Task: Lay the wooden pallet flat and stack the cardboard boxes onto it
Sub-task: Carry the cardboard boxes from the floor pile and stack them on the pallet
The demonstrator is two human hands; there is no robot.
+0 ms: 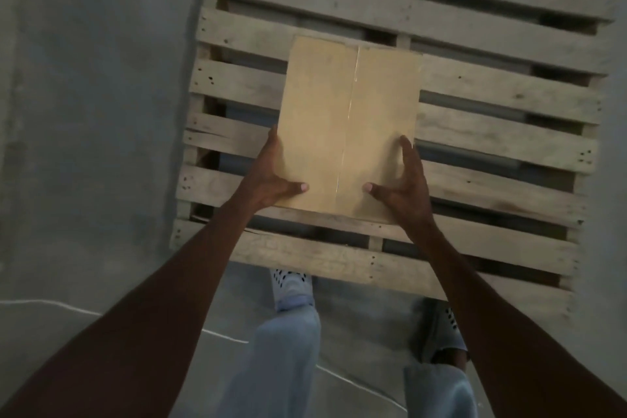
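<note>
Wooden pallet [475,132] flat on grey concrete floor [84,112], slats running across view. Cardboard box [349,122] over near-left part of pallet, taped seam on top running lengthwise. Left hand [271,176] clamped on box's left edge, thumb on top. Right hand [403,183] clamped on right edge, thumb on top, fingers spread along side. Cannot tell whether box rests on slats or hangs just above. Feet in light shoes [293,288] at pallet's near edge.
</note>
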